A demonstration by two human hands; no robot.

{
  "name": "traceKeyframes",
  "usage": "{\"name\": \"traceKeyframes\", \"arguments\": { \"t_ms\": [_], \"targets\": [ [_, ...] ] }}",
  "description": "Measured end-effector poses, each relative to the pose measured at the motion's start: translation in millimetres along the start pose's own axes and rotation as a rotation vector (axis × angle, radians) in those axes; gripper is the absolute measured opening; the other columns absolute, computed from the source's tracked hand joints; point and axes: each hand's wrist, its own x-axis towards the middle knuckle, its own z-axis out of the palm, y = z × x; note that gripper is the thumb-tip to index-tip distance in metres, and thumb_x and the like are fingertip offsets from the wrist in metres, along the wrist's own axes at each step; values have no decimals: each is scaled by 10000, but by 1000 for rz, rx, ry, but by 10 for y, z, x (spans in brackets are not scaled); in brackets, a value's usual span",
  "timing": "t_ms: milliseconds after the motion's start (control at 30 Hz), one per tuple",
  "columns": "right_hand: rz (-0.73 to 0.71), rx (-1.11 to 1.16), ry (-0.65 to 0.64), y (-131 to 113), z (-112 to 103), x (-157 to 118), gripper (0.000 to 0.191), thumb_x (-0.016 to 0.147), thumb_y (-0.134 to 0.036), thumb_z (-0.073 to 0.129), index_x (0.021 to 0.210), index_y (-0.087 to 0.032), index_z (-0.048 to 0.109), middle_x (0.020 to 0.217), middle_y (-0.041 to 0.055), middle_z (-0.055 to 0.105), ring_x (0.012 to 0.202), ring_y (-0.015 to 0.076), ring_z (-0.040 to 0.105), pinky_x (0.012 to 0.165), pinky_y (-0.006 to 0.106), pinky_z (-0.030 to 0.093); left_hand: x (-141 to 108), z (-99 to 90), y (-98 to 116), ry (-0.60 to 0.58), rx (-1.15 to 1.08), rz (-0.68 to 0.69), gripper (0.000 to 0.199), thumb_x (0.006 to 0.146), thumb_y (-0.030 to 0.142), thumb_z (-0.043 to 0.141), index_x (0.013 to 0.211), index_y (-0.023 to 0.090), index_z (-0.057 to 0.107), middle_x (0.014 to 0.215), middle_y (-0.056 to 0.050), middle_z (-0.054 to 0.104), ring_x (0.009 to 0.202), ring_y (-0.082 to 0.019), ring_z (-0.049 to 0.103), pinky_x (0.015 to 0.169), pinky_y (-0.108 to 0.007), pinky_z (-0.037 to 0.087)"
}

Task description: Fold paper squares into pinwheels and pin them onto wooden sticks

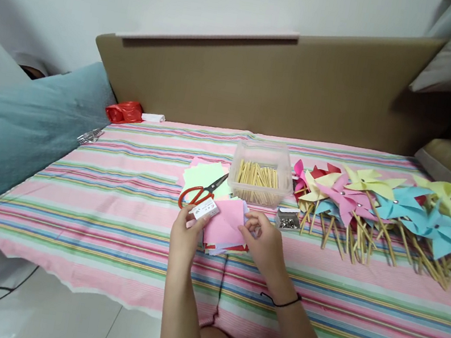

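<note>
My left hand (189, 229) pinches a small white box (205, 209) at the left edge of a stack of coloured paper squares (225, 224), pink on top. At the stack's right edge, my right hand (259, 237) has its fingers bent together against the paper; what they grip, if anything, is too small to tell. Red-handled scissors (200, 191) lie on pale green paper (202, 175) just beyond the white box. Behind the stack stands a clear plastic container (258, 194) of short wooden sticks. A small open box of metal fasteners (288, 220) sits right of my right hand.
Many paper pinwheels (346, 198) on sticks are piled at the right. A red plastic bag (125, 112) and a white roll (153, 118) lie at the back left of the striped cloth (95, 193). Blue cushion (28, 130) on the left.
</note>
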Motion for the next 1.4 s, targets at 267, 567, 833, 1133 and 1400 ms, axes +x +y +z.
{"name": "traceKeyframes", "arguments": {
  "t_ms": [267, 567, 833, 1133, 1400],
  "targets": [
    [127, 410, -76, -65, -17, 25, 194, 771, -391, 638, 760, -198, 631, 689, 18, 621, 631, 165, 552, 581, 279, 432, -23, -84, 172, 101, -252, -10, 500, 672, 392, 741, 1104, 216, 560, 1073, -61, 655, 802, -173, 683, 748, -301, 507],
    [268, 1038, 98, -67, -420, 60, 206, 693, -302, 807, 691, -209, 623, 672, -44, 564, 647, 90, 529, 629, 198, 476, -149, 170, 313, -280, -38, 117, 348, 727, 252, 693, 1063, 218, 606, 1026, -62, 683, 869, -218, 653, 713, -303, 494],
    [231, 995, 162, -66, -677, -55, 144, 729, -290, 787, 785, -203, 687, 729, -25, 590, 680, 92, 535, 640, 194, 474, -210, 283, 317, -233, 599, 193, 417, 711, 118, 709, 1124, 170, 683, 1179, -149, 609, 1105, -318, 551, 948, -416, 421],
    [160, 795, 198, -23, -809, -111, 141, 734, -296, 782, 844, -236, 716, 745, -24, 650, 728, 112, 577, 661, 217, 468, -201, 281, 367, -55, 622, 201, 548, 643, 212, 792, 1176, 191, 664, 1279, -168, 556, 1180, -392, 472, 977, -496, 379],
    [-165, 497, 316, 56, -1043, -115, 35, 775, -300, 742, 768, -266, 743, 1013, 46, 686, 1025, 234, 620, 882, 385, 504, -465, 646, 623, -488, -650, -160, 498, 773, 622, 618, 948, 158, 656, 899, -89, 699, 747, -158, 654, 615, -237, 480]
  ]
}}
